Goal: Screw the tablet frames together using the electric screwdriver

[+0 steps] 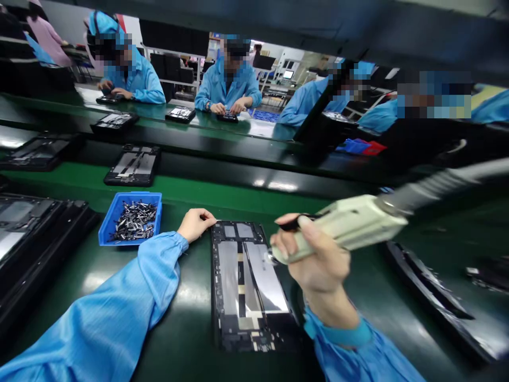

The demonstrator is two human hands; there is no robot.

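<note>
On the green table (186, 323): one opened flat device (228, 276), inner parts exposed, lying between the two hands. Left hand (195, 225): thumb and forefinger pressed together at the device's far left corner; cannot tell whether anything is pinched. Right hand (324, 260): fingers wrapped around a pale handheld tool (358, 220), its end over the device's right side. Blue bin (106, 223): left of the left hand, holding small metallic parts (137, 218).
</note>
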